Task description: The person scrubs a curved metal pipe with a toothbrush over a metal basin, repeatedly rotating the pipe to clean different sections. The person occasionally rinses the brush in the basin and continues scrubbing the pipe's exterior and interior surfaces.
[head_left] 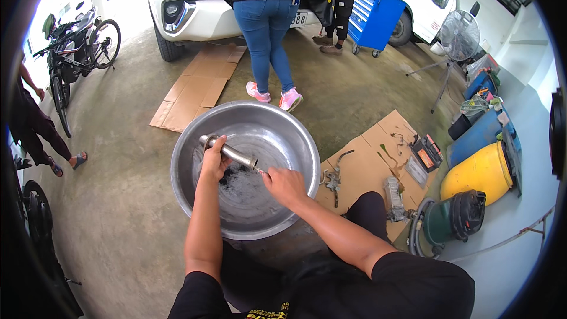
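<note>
My left hand point(215, 158) is wrapped round a curved silvery metal pipe point(239, 155) with a flange at its far end. The pipe is tilted over a wide round metal basin point(183, 195), its open end facing my right hand point(284, 185). The fingers of that hand are closed in a pinch on a thin, light-coloured object at the pipe's opening; its kind is too small to make out. Dark loose residue point(236, 172) lies on the basin floor below the pipe.
Right of the basin, several car parts and a black battery-like box point(426, 152) lie on cardboard point(354, 183). Beside it stand a green shop vacuum point(440, 218) and a yellow drum point(478, 172). People stand ahead by a white vehicle point(198, 18); another person point(41, 121) is at left.
</note>
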Motion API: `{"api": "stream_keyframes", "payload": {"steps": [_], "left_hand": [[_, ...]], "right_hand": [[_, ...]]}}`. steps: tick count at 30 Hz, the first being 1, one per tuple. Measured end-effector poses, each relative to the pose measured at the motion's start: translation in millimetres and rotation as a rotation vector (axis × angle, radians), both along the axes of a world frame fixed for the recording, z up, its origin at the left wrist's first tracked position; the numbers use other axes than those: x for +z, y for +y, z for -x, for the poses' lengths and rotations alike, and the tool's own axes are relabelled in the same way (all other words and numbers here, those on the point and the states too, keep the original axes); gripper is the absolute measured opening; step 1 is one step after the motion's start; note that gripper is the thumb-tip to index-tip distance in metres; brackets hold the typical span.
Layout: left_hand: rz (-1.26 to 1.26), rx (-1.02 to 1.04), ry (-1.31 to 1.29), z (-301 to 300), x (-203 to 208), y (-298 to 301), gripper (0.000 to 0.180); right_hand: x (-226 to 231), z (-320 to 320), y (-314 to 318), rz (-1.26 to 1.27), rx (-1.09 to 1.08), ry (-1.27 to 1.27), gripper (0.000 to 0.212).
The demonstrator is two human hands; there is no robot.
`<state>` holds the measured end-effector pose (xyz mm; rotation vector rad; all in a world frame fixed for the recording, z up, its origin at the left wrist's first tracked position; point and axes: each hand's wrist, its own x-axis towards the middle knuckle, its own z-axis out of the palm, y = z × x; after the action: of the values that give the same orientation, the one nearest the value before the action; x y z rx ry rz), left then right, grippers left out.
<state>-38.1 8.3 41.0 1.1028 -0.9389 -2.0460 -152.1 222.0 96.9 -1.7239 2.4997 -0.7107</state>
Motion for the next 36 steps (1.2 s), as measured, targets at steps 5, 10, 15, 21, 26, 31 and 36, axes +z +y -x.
{"api": "stream_keyframes", "payload": {"steps": [5,10,15,21,26,31,36], "left_hand": [[0.021,0.02,-0.057,-3,-3,-6,0.029],[0.01,0.038,-0.039,12,-9,2,0.025],[0.004,-0.016,-0.026,2,-15,-5,0.025],[-0.049,-0.089,0.155,5,-1,3,0.021],[0.052,-0.235,0.092,-1,3,10,0.033],[0.02,-0.138,0.003,2,-11,8,0.043],[0.038,-0.035,0.07,10,-11,10,0.042]], "right_hand": [[3,3,27,-0.107,0.009,-0.026,0.037],[-5,0,9,-0.051,-0.001,-0.162,0.039],[-8,19,20,-0.305,-0.006,-0.539,0.046],[-28,40,11,-0.29,0.045,-0.96,0.051],[-35,33,9,-0.297,0.025,-1.13,0.047],[-41,35,10,-0.214,-0.007,-0.867,0.049],[-16,27,3,-0.259,-0.049,-0.483,0.048]]}}
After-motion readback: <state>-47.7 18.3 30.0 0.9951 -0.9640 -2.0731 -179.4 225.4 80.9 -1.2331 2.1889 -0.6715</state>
